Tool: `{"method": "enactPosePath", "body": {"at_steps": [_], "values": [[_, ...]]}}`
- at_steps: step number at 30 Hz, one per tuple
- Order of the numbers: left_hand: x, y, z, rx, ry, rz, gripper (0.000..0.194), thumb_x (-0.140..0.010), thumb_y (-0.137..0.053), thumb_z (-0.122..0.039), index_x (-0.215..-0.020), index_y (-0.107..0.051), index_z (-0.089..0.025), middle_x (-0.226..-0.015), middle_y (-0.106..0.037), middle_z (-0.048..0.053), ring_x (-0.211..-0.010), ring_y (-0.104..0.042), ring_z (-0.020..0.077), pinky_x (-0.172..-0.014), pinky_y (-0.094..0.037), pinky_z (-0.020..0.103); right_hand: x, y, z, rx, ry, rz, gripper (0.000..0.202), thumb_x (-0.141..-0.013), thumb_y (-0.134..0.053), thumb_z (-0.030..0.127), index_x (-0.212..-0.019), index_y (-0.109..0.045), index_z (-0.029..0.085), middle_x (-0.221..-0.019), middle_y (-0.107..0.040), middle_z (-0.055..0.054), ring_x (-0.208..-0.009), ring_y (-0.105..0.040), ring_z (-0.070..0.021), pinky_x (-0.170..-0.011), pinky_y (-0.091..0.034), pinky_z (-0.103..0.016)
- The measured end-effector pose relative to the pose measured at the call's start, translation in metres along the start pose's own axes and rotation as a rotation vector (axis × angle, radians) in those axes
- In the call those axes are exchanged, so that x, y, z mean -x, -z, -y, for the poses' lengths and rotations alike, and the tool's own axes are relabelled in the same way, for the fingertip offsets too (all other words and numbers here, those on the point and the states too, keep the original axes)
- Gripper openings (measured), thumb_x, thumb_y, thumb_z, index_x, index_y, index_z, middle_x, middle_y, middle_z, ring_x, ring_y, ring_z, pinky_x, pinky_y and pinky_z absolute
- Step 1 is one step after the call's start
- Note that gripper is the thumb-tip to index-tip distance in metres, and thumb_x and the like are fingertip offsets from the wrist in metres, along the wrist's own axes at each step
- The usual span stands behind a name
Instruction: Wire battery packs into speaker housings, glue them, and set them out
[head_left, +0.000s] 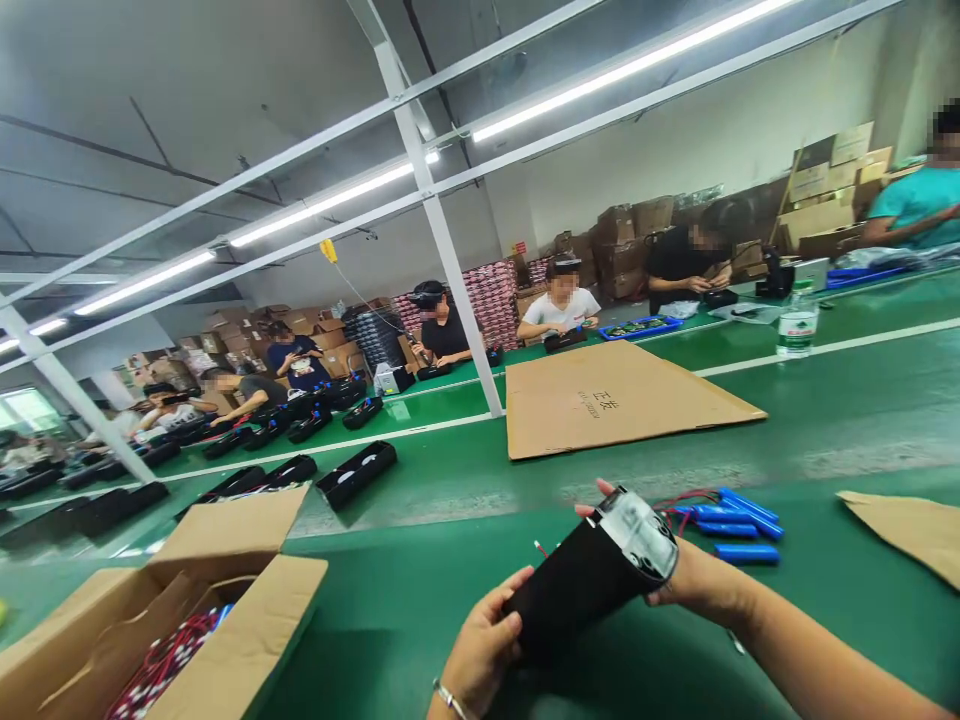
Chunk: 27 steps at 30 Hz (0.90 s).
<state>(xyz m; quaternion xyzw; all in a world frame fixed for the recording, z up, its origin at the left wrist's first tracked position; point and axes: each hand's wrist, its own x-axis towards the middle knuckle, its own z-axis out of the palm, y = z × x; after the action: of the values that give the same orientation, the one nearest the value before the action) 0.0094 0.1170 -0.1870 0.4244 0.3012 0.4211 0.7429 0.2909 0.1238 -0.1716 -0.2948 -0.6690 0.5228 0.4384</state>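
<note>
A long black speaker housing (pixel 574 590) is held tilted above the green table, its pale, translucent end piece (pixel 645 535) raised toward the upper right. My left hand (pixel 484 635) grips the lower left end, thumb on top, with a metal bracelet at the wrist. Around the far side of the raised end wraps my right hand (pixel 686 575); most of its fingers are hidden behind the housing, and a few fingertips show above its edge. Just beyond that hand lie several blue cylindrical batteries (pixel 739 515) with red leads. A small white connector (pixel 538 547) pokes out behind the housing.
An open cardboard box (pixel 262 640) with wired parts (pixel 169 655) stands at left. Flat cardboard (pixel 615 400) lies ahead, a cardboard piece (pixel 911 530) at right. A water bottle (pixel 798 322) stands farther back. Black housings (pixel 358 475) line the table; several people work across it.
</note>
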Motion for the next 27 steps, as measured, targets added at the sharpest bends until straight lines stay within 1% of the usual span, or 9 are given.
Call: {"method": "enactPosePath", "body": {"at_steps": [3, 5, 7, 9, 13, 17, 22, 24, 27], "values": [[-0.008, -0.013, 0.01, 0.004, 0.006, -0.013, 0.054, -0.059, -0.081, -0.039, -0.106, -0.063, -0.02, -0.124, -0.055, 0.011, -0.108, -0.056, 0.0276, -0.088, -0.046, 0.036, 0.042, -0.014, 0.026, 0.101, 0.021, -0.116, 0.093, -0.069, -0.074, 0.038, -0.14, -0.015, 0.027, -0.14, -0.032, -0.015, -0.125, -0.037, -0.0276, -0.103, -0.033, -0.043], [-0.018, -0.028, 0.018, 0.035, 0.024, -0.141, 0.058, -0.063, -0.078, -0.043, -0.113, -0.057, -0.022, -0.12, -0.058, 0.009, -0.104, -0.059, 0.0227, -0.087, -0.046, 0.032, 0.065, -0.031, 0.017, 0.255, 0.119, -0.315, 0.061, -0.081, -0.062, 0.035, -0.132, -0.028, 0.029, -0.139, -0.033, -0.013, -0.127, -0.035, -0.0278, -0.103, -0.034, -0.045], [-0.028, -0.049, 0.027, 0.106, 0.057, -0.223, 0.065, -0.066, -0.073, -0.05, -0.12, -0.051, -0.021, -0.117, -0.059, 0.011, -0.104, -0.058, 0.0221, -0.091, -0.044, 0.033, 0.085, -0.049, -0.003, 0.43, 0.253, -0.434, 0.046, -0.086, -0.052, 0.029, -0.127, -0.032, 0.033, -0.138, -0.032, -0.011, -0.13, -0.03, -0.0298, -0.103, -0.032, -0.05], [-0.036, -0.071, 0.036, 0.133, 0.039, -0.21, 0.068, -0.064, -0.074, -0.048, -0.12, -0.05, -0.017, -0.118, -0.059, 0.013, -0.109, -0.056, 0.0258, -0.095, -0.042, 0.037, 0.101, -0.062, -0.02, 0.612, 0.356, -0.418, 0.05, -0.083, -0.054, 0.024, -0.127, -0.031, 0.036, -0.14, -0.029, -0.009, -0.132, -0.023, -0.0336, -0.103, -0.032, -0.054], [-0.046, -0.096, 0.053, 0.033, -0.05, -0.19, 0.068, -0.052, -0.078, -0.017, -0.116, -0.055, -0.017, -0.121, -0.057, 0.012, -0.114, -0.052, 0.0299, -0.101, -0.038, 0.04, 0.124, -0.066, -0.025, 0.832, 0.389, -0.316, 0.058, -0.081, -0.049, 0.013, -0.13, -0.03, 0.039, -0.144, -0.026, -0.004, -0.134, -0.017, -0.0332, -0.101, -0.034, -0.054], [-0.047, -0.093, 0.071, -0.01, -0.052, -0.25, 0.066, -0.052, -0.068, -0.006, -0.116, -0.055, -0.018, -0.126, -0.054, 0.011, -0.117, -0.05, 0.0293, -0.103, -0.037, 0.042, 0.131, -0.027, -0.022, 1.051, 0.304, -0.169, 0.061, -0.077, -0.039, 0.007, -0.133, -0.035, 0.03, -0.146, -0.023, -0.005, -0.132, -0.025, -0.0263, -0.1, -0.04, -0.045], [-0.043, -0.088, 0.08, -0.074, -0.104, -0.259, 0.057, -0.052, -0.065, -0.004, -0.108, -0.06, -0.018, -0.14, -0.039, 0.008, -0.124, -0.043, 0.0294, -0.107, -0.032, 0.041, 0.114, 0.067, -0.049, 1.42, -0.058, -0.408, 0.047, -0.072, -0.036, 0.01, -0.113, -0.058, 0.008, -0.121, -0.054, -0.017, -0.115, -0.048, -0.0289, -0.1, -0.038, -0.05], [-0.042, -0.088, 0.079, -0.104, -0.121, -0.212, 0.062, -0.051, -0.065, -0.001, -0.111, -0.058, -0.017, -0.141, -0.038, 0.009, -0.127, -0.039, 0.0284, -0.109, -0.029, 0.04, 0.104, 0.095, -0.059, 1.466, -0.213, -0.386, 0.047, -0.071, -0.037, 0.009, -0.112, -0.06, 0.007, -0.117, -0.056, -0.018, -0.108, -0.052, -0.03, -0.096, -0.04, -0.05], [-0.044, -0.087, 0.077, -0.099, -0.134, -0.143, 0.075, -0.053, -0.062, 0.0, -0.125, -0.046, -0.015, -0.136, -0.044, 0.011, -0.126, -0.04, 0.0254, -0.11, -0.027, 0.037, 0.094, 0.113, -0.064, 1.443, -0.295, -0.323, 0.042, -0.075, -0.04, 0.013, -0.111, -0.062, 0.012, -0.105, -0.061, -0.016, -0.092, -0.058, -0.0298, -0.084, -0.045, -0.05]]}}
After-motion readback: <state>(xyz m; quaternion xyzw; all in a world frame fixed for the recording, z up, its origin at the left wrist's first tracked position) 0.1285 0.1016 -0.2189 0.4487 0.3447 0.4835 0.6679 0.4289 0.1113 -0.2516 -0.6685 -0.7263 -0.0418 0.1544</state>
